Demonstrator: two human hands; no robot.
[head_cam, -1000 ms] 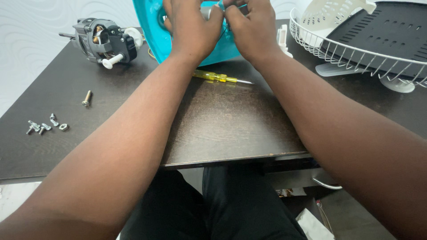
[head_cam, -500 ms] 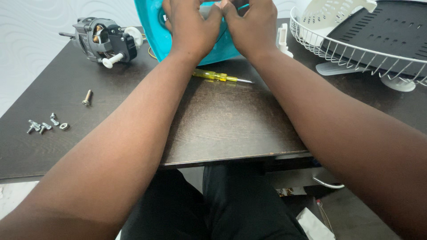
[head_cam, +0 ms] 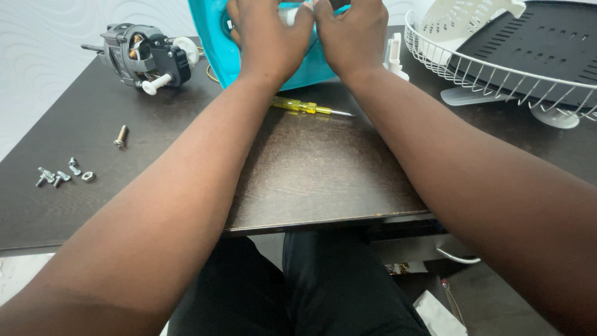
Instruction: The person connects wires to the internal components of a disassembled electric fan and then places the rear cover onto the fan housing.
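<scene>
Both our hands sit at the far edge of the bench (head_cam: 323,180), pressed side by side against a teal plastic shell (head_cam: 214,43). Our left hand (head_cam: 268,38) curls its fingers over the front of the shell, and our right hand (head_cam: 352,34) does the same just beside it; a small white part (head_cam: 287,12) shows between them, touched by both, though we cannot tell how firmly either one grips it, since the fingertips run off the top of the view.

Just in front of the shell lies a yellow-handled screwdriver (head_cam: 306,107), flat on the bench with its tip pointing right. Left of the shell stands a grey electric motor (head_cam: 144,55) with a white shaft end. Nearer us on that same side lie a single brass-coloured bolt (head_cam: 120,135) and a small cluster of silver screws (head_cam: 61,174). Right of the shell rests a white wire fan guard (head_cam: 472,68), with a black slotted panel (head_cam: 547,37) lying in it.
</scene>
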